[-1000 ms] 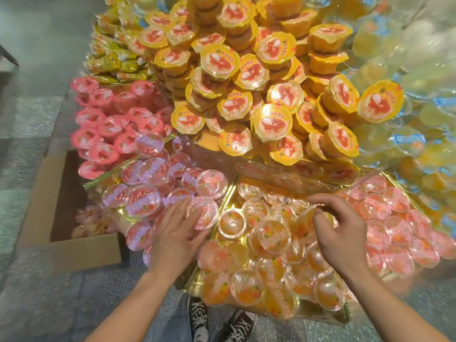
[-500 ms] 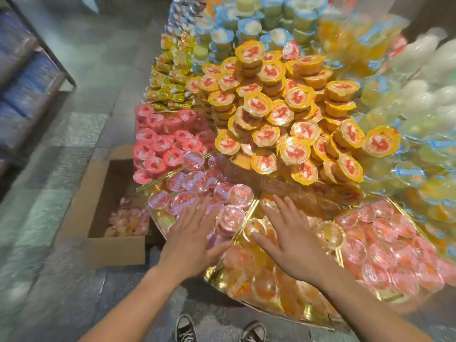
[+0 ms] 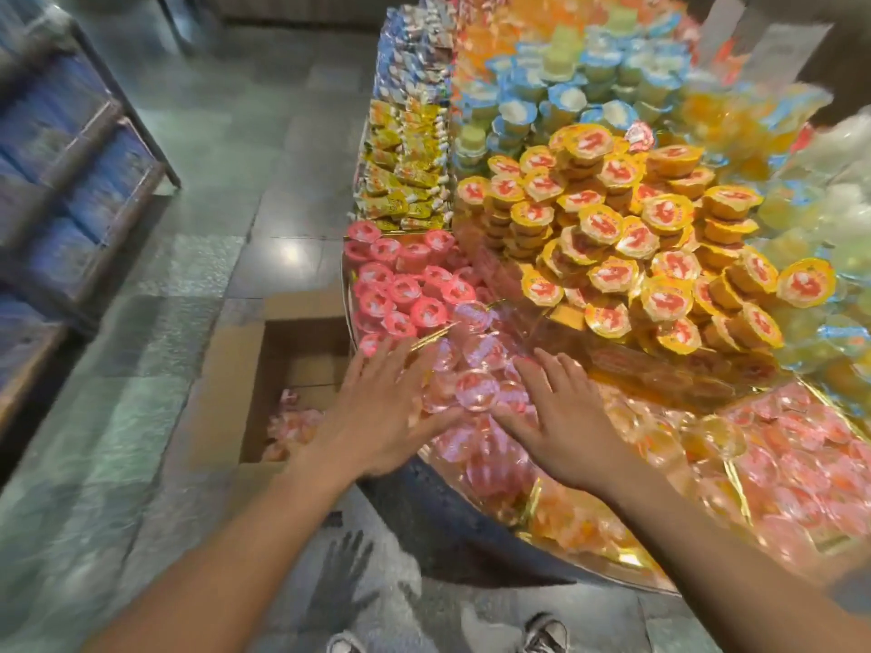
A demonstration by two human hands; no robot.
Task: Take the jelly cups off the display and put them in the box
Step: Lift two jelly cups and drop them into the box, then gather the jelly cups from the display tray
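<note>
Head view puts my left hand and right hand side by side at the near edge of the round, dark-rimmed display table. Both hands lie flat with fingers spread, palms down on a loose cluster of clear plastic jelly cups with pink-and-red printed lids; neither hand is curled around a cup, and one cup sits between the two thumbs. Motion blur softens the fingertips, so I cannot tell exactly which cups each finger touches.

At ten o'clock from my left hand, on the grey tiled floor just beside the table, stands the open brown cardboard box, with a few pale pink and orange cups already lying in its bottom. At one o'clock from my right hand rises a heap of yellow-lidded orange cups, and at eleven o'clock a group of solid pink cups. Two black-and-white sneakers show at six o'clock.
</note>
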